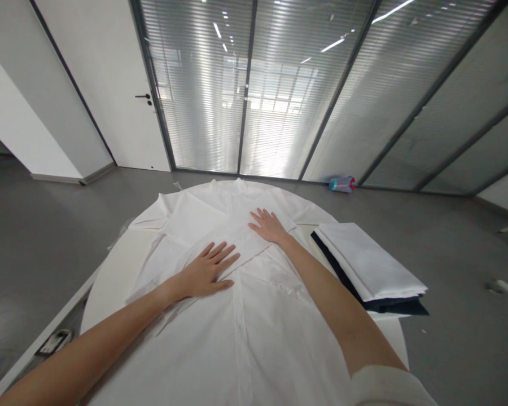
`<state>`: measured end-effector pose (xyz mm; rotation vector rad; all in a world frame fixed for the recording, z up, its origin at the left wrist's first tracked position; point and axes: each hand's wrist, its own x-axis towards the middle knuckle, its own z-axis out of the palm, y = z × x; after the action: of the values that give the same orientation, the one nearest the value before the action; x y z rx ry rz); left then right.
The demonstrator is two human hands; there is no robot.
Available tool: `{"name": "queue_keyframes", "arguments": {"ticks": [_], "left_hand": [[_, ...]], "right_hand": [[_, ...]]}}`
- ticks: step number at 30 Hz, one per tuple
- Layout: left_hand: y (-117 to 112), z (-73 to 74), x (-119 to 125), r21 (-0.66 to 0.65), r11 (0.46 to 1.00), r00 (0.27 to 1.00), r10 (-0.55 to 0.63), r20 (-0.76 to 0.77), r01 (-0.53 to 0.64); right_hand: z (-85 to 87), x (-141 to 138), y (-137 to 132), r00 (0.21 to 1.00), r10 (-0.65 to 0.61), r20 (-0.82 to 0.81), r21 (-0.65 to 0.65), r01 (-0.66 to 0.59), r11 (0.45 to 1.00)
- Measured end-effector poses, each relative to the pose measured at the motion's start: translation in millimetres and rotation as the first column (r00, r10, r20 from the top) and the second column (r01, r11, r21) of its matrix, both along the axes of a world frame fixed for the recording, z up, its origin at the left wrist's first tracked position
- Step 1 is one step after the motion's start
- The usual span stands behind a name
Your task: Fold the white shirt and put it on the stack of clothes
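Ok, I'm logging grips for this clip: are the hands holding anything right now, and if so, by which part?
Nothing is held. The left hand and the right hand both lie open and flat on the white shirt, fingers spread, without gripping the cloth.

"How's the light?"

"Bright. Daylight glares through the blinds [203,84] ahead of me, and shadows on the shirt [262,332] stay soft and faint."

"Sharp?"

"Mostly, though the glass wall [461,129] bends hard toward the right edge."
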<state>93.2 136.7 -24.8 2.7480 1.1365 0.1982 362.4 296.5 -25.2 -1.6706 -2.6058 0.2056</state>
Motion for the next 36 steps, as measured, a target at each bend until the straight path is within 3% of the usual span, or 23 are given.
{"name": "queue_keyframes", "arguments": {"ticks": [9, 25, 31, 36], "left_hand": [[-0.5, 0.7, -0.7, 0.003, 1.000, 1.000, -0.004, 0.005, 0.004], [-0.5, 15.4, -0.4, -0.053, 0.999, 0.999, 0.010, 0.048, -0.007], [12.3, 9.1, -16.6, -0.010, 0.969, 0.965, 0.248, 0.084, -0.248], [17.8, -2.1, -20.1, 0.013, 0.970, 0.970, 0.241, -0.018, -0.241]], "right_hand": [[-9.0, 41.6, 17.6, 0.992, -0.125, 0.026, 0.090, 0.122, 0.988], [-21.5, 48.0, 23.4, 0.991, -0.115, -0.068, 0.157, 0.124, 0.980], [-23.6, 49.4, 25.2, 0.990, -0.114, -0.083, 0.157, 0.126, 0.980], [-21.0, 47.6, 23.8, 0.992, -0.113, -0.058, 0.166, 0.121, 0.979]]}}
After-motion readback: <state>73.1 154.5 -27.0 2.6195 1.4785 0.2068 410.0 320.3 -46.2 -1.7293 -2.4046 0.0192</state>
